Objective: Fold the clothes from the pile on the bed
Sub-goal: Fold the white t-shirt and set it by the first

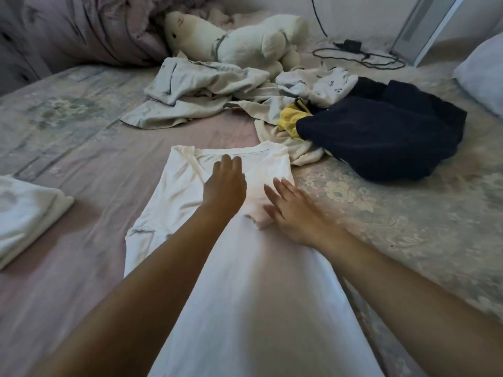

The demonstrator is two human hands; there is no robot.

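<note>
So it's a bedroom, wide bed (81,164) covered in a pinkish sheet with a faded floral print; a bunched-up duvet (81,31) sits at the far left corner, and a white pillow (481,74) pokes in at the right edge. Right in the middle of the bed there's a white t-shirt (245,281) laid out flat, collar pointing away from the camera, the right sleeve already tucked inward over the chest; the left sleeve looks folded in along the left side too, with a bit of a crumple near the bottom of it.

Both hands are on the shirt, neither one gripping anything; the left hand (224,183) lies flat with straight fingers just below the collar, pressing the fabric down; the right hand (294,210) is also flat, fingers spread a little, resting on the edge of the tucked sleeve at the shirt's right side, palm partly on the sheet.

The pile (272,104) is further back, well apart from the hands; mostly beige and cream stuff, a grey-beige garment (190,91) sprawled on the left, a yellow item (291,119) peeking out in the middle, and a navy garment (381,131) heaped on the right. Behind that lies a white plush toy (239,42); a black charger cable (356,54) snakes across the sheet near the wall. Over at the left edge sits a folded white stack (24,213), near the shirt but not touching it.
</note>
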